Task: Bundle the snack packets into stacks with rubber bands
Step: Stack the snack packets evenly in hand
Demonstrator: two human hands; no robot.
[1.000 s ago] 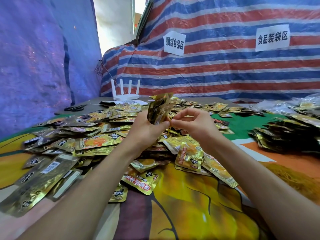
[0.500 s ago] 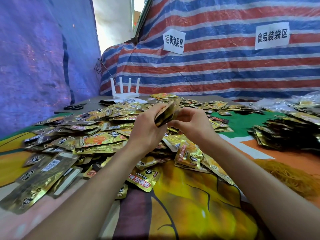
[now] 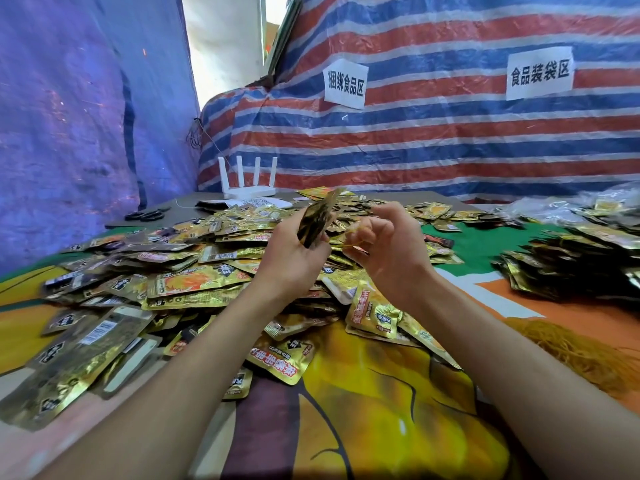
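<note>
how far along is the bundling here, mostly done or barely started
Early to midway, by the look of it. Done: a heap of dark stacks sits on the right, seemingly bundled. In hand: the left hand grips a stack of packets while the right hand stretches a rubber band. Left: a big loose pile.

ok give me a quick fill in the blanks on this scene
The left hand grips a stack of ___.
The right hand pinches a yellow ___ band.
The white router has ___ antennas.
In the picture, the scissors lie to the router's ___.
Missing: packets; rubber; four; left
</note>
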